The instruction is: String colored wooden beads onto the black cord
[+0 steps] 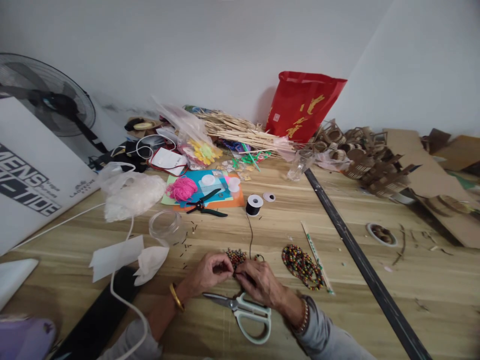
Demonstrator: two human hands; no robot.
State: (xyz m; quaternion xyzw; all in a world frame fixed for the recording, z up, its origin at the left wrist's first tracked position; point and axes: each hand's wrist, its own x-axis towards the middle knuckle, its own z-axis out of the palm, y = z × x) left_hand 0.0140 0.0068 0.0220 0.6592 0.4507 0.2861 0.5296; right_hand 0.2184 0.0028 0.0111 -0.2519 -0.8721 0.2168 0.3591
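My left hand (213,268) and my right hand (260,282) meet over the table, fingertips almost touching, both in a pinch. A thin black cord (251,232) runs from a white-rimmed spool (254,204) down to my right hand, which grips it. What my left fingers hold is too small to make out. Just behind the fingertips lies a pile of small brown and reddish beads (235,255), partly covered by the hands. Pale-handled scissors (252,316) rest below the hands, blades pointing left. Right of my right hand lies a coiled string of multicoloured beads (302,266).
Thin sticks (317,257) lie beside the bead string, and a long dark strip (348,237) crosses the table. Black pliers (205,205) and pink yarn (182,188) lie on coloured sheets. At left are a clear round container (165,226) and a white cable (116,290).
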